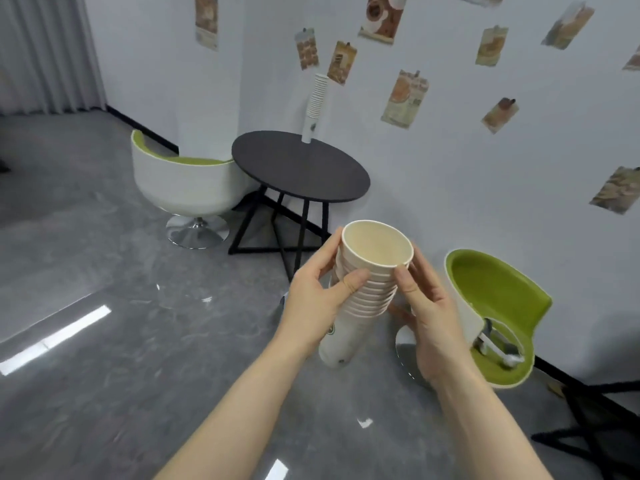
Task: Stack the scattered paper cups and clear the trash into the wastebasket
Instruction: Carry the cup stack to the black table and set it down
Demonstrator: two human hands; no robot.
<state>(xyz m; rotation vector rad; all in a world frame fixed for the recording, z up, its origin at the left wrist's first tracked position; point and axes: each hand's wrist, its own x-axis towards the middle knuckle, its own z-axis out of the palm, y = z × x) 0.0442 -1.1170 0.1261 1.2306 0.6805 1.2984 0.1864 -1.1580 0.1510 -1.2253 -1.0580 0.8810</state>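
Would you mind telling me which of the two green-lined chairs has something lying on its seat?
The nearer chair, right of the hand-held cup stack, has white, utensil-like litter on its seat; the far chair, left of the round black table, shows nothing there.

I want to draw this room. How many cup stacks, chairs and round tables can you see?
Cup stacks: 2, one held by both hands, one standing on the table
Chairs: 2, green and white
Round tables: 1, black
Total: 5
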